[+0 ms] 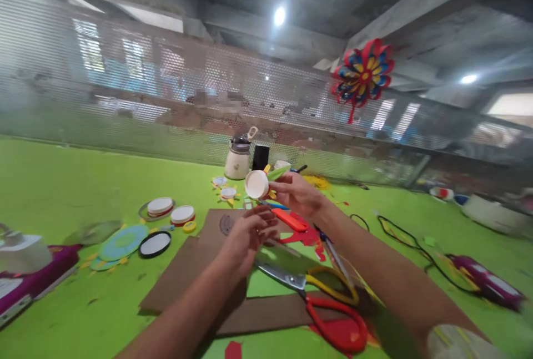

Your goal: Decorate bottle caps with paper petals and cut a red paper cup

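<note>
My right hand [300, 195] is closed on a round white lid [256, 184], raised above the table. Yellow and green strips stick out around the lid's far side. Lower and to the left, my left hand [250, 236] hovers over brown cardboard [177, 273], its fingers loosely curled and apart with nothing visible in them. Large scissors [297, 281] with one yellow and one red handle lie below the hands. An orange-handled cutter [290, 220] and red paper scraps [310, 241] are beside my left fingertips.
White lids [182, 215], a black-rimmed disc [154, 244] and a light-blue paper ring [122, 242] lie left. A cream flask [237, 159] stands at the back before a perforated screen [166, 109]. A black cable [400, 229] runs right. A paper flower [364, 75] hangs above.
</note>
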`<state>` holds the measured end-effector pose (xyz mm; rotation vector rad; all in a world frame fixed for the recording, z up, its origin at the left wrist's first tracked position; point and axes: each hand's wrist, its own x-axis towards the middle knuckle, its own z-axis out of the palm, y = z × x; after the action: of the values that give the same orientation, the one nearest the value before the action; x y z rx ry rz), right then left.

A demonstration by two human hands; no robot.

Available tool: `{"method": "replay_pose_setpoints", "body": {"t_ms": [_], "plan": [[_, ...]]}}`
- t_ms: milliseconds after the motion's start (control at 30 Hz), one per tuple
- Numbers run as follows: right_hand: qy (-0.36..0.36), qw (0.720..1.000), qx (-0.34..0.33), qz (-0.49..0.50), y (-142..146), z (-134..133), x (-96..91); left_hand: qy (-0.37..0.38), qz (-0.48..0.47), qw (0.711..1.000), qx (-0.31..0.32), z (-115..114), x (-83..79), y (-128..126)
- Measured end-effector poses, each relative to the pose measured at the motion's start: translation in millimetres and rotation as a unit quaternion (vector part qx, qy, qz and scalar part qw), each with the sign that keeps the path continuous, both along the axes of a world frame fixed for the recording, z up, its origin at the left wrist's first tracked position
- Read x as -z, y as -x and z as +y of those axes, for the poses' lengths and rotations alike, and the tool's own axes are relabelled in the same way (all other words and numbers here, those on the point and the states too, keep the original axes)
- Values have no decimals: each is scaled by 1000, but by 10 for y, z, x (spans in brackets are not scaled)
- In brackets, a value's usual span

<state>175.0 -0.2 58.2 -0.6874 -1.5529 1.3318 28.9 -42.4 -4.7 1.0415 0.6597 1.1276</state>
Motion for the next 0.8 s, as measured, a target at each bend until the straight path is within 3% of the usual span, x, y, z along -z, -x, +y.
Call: {"method": "replay_pose_setpoints", "body": {"t_ms": [100, 167, 233, 467, 800], "plan": [[23, 998, 15, 48, -196, -254, 86, 21, -80, 996, 34, -83, -160, 33], [37, 997, 20, 71, -277, -374, 150, 67, -188, 978, 64, -126, -241, 24], [46, 995, 23, 87, -318, -465, 214, 98, -211, 970, 75, -153, -281, -2], [51, 992, 48, 109, -285, -663, 388, 94, -112, 989, 36, -154, -191, -78], [74, 980, 146, 117, -305, -746, 563, 95, -95, 991, -19, -130, -223, -66]]}}
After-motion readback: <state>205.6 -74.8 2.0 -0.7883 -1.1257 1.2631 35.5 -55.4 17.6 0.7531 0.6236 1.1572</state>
